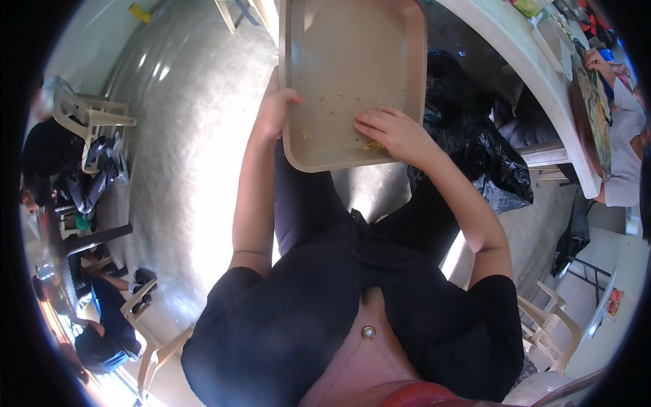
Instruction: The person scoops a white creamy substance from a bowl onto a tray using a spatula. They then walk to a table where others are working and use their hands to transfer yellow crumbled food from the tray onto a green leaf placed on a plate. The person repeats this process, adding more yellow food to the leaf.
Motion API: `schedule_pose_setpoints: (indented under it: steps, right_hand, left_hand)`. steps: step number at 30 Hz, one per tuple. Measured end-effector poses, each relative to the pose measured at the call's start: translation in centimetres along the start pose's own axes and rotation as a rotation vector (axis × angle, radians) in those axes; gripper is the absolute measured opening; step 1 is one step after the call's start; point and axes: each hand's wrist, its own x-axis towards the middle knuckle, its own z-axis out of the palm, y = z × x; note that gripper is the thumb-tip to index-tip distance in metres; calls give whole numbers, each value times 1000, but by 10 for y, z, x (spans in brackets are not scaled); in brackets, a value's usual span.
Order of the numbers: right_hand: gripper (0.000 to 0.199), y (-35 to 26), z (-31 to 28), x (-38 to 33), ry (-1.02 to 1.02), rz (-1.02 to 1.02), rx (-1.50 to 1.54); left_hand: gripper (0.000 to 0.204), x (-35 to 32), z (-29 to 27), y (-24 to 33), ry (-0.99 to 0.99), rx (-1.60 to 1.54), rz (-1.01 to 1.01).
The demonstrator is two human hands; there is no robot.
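A brown rectangular tray [352,54] with raised sides is held out over my lap, tilted toward me. My left hand [274,112] grips its left side, thumb over the rim and the other fingers hidden beneath. Inside the tray, my right hand [397,132] rests near the close right corner, its fingers stretched out along the bottom. Yellowish crumbs [372,145] are gathered just under that hand. More small bits are scattered over the lower half of the tray.
A black plastic bag [502,176] sits to the right of my legs. Beyond it runs a pale table [573,129] with containers, where another person's hand [597,62] shows. Plastic chairs [159,356] and seated people are at the left; another chair [553,325] stands lower right.
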Motion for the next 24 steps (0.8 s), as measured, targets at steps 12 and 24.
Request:
schedule_pose_setpoints:
  steps: [12,24]
  right_hand:
    - [30,5,-11,0,-104,-121,-55]
    - [29,13,9,-9,72,260,61]
  left_hand:
    - [72,-3,-15,11,5,-71,-19]
    - [52,-4,-14,11,123,6,117]
